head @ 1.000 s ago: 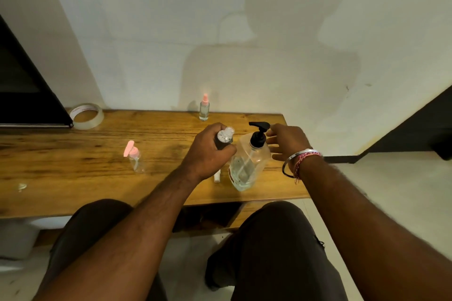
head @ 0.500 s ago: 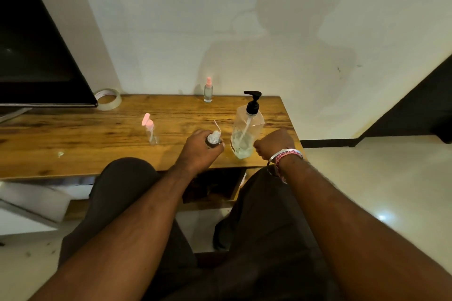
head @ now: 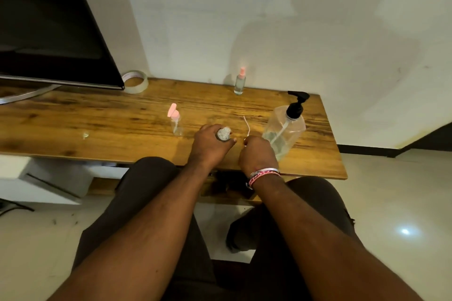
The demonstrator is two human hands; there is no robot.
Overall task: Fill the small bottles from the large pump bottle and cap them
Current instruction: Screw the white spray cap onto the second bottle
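Note:
My left hand (head: 209, 146) grips a small open bottle (head: 223, 134) near the front of the wooden table (head: 97, 127), its mouth facing up. Just to its right, my right hand (head: 258, 154) pinches a spray cap whose thin white dip tube (head: 247, 124) sticks up from the fingers; the cap itself is hidden. The large clear pump bottle (head: 285, 129) with a black pump head stands right of my right hand, untouched. Another small bottle with a pink cap (head: 175, 120) stands left of my left hand. A third pink-capped bottle (head: 239, 82) stands by the wall.
A roll of tape (head: 135, 81) lies at the back left beside a dark screen (head: 49, 32). The table's right end (head: 337, 154) is close to the pump bottle. My knees are under the front edge.
My right hand left the pump bottle, dropped to the table front and came up holding the cap with its dip tube beside the small bottle. The camera view shifted back and left.

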